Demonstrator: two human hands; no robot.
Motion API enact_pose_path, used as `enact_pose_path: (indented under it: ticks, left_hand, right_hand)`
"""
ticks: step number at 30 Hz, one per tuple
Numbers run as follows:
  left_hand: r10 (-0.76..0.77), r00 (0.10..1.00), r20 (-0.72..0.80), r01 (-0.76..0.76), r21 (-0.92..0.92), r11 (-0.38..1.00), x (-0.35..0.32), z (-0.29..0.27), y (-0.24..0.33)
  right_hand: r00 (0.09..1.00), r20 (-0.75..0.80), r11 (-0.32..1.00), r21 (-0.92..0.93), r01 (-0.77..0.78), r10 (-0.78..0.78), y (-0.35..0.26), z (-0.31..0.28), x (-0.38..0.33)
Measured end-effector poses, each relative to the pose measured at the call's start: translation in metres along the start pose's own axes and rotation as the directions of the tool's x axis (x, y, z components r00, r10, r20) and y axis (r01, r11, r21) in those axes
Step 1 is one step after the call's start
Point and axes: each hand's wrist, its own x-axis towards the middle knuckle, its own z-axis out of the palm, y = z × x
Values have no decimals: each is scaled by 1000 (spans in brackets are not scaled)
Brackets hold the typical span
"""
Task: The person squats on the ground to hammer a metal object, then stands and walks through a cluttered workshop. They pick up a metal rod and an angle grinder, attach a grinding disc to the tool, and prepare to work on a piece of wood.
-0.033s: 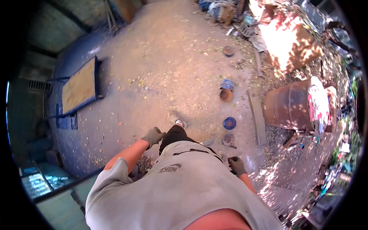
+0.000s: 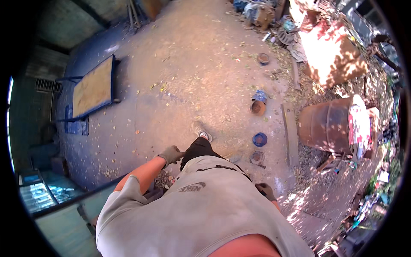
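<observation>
While the person stands over the dirt floor [image 2: 184,73], the gloved left hand [image 2: 171,154] hangs loosely curled and holds nothing, well left of the blue tin [image 2: 259,139]. A forward step could kick that tin or the rusty tin [image 2: 257,157] just below it, since both sit close right of the raised shoe [image 2: 204,135]. The gloved right hand [image 2: 265,191], lower right of the blue tin, is half hidden by the shirt, so I cannot tell its grip.

A rusty drum [image 2: 327,125] stands right; a blue-framed board [image 2: 92,88] lies left on dirt.
</observation>
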Motion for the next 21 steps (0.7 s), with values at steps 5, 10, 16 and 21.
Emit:
enact_pose_path:
  ticks: [5, 10, 16, 21]
  left_hand:
    - [213, 961, 176, -162, -267, 950, -24, 37, -157]
    - [524, 851, 38, -467, -404, 787, -27, -5, -183]
    - [200, 922, 331, 176, -819, 546, -26, -57, -159]
    - [231, 945, 230, 46, -797, 602, -19, -101, -132]
  right_hand:
    - [926, 210, 945, 27, -325, 313, -22, 10, 24]
    - [923, 260, 945, 88, -316, 284, -139, 17, 71]
    - [943, 288, 967, 141, -213, 166, -287, 8, 104]
    - [900, 389, 963, 98, -252, 196, -342, -20, 116]
